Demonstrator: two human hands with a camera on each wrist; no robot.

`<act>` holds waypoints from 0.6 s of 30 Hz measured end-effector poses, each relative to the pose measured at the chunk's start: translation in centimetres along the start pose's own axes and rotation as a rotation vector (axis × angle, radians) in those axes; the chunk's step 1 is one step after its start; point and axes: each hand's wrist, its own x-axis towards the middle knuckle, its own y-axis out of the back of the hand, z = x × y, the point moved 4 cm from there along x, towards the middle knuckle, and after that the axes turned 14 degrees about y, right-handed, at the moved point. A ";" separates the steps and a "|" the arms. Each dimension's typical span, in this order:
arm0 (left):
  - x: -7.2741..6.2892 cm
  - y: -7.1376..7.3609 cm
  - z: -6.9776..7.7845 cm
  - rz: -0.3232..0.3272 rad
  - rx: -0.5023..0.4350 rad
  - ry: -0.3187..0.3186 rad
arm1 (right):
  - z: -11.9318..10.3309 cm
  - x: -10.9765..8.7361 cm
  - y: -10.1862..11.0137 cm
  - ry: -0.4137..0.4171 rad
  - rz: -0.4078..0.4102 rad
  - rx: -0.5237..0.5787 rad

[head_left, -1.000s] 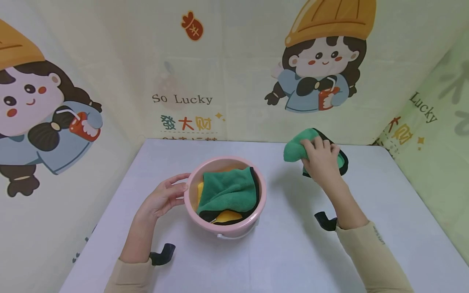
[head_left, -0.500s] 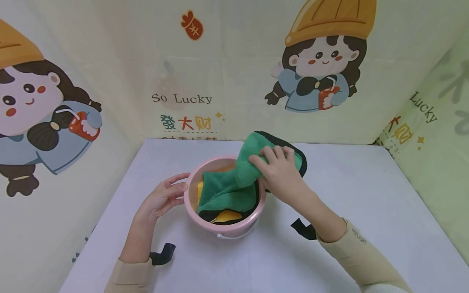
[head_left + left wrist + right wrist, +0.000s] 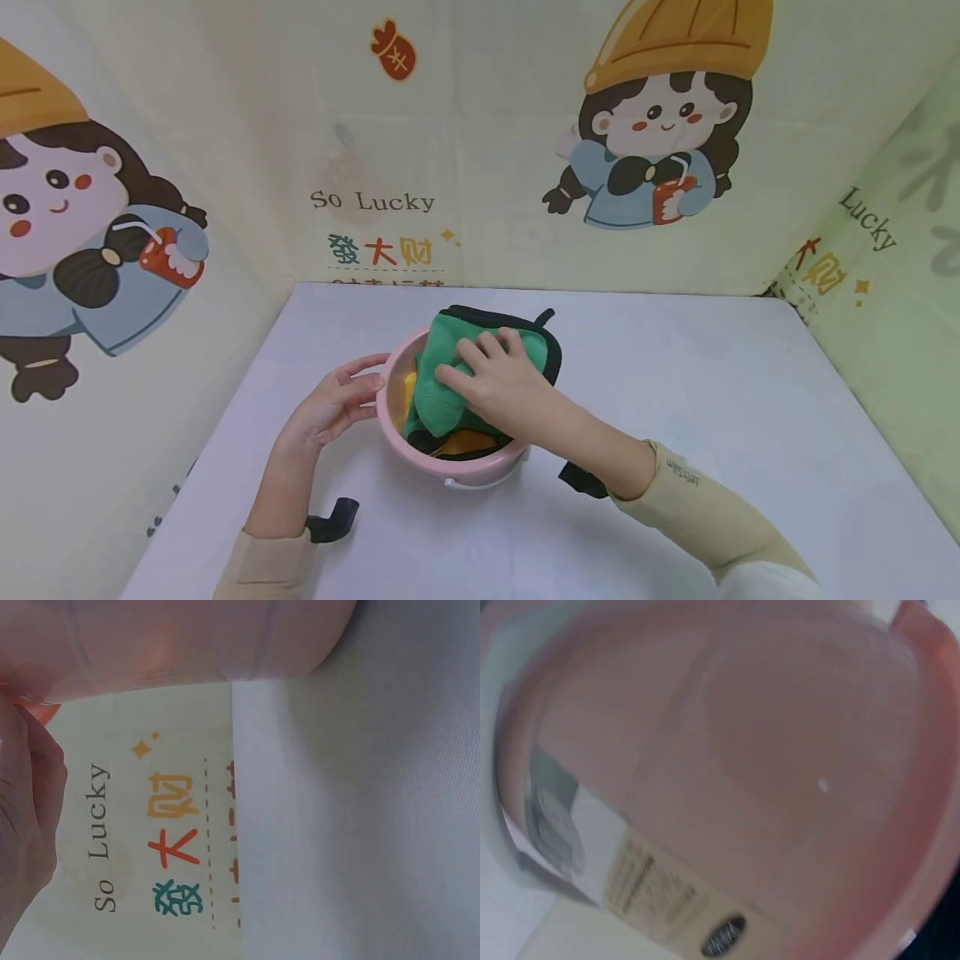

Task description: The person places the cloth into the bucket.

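Note:
A pink bucket stands on the table with yellow cloth and darker green cloth inside, mostly covered. My right hand grips a green cloth with black edging and a small black loop, held over the bucket's mouth. Part of this cloth overhangs the far right of the rim. At the bucket's left side my left hand touches the rim with thumb and extended fingers. In the left wrist view that hand is beside the pink wall. The right wrist view shows mainly the bucket wall.
The bucket's white handle hangs down at its front. A white tabletop spreads around it, backed by a printed cream curtain. Black wrist mounts stick out from the forearms.
My right hand has carried the green cloth leftward from the table's right side to over the bucket, covering much of the cloth inside. The left hand and bucket have stayed put.

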 end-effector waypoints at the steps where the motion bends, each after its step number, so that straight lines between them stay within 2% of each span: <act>1: 0.0 0.0 0.0 -0.001 -0.001 0.001 | -0.2 0.2 -0.2 0.013 -0.014 0.004; 7: 0.0 0.0 0.0 0.002 -0.001 0.006 | -0.8 0.7 -1.7 0.060 -0.101 0.035; 18: 0.1 0.0 0.0 -0.001 -0.007 0.006 | -1.0 0.9 -3.8 0.078 -0.205 0.137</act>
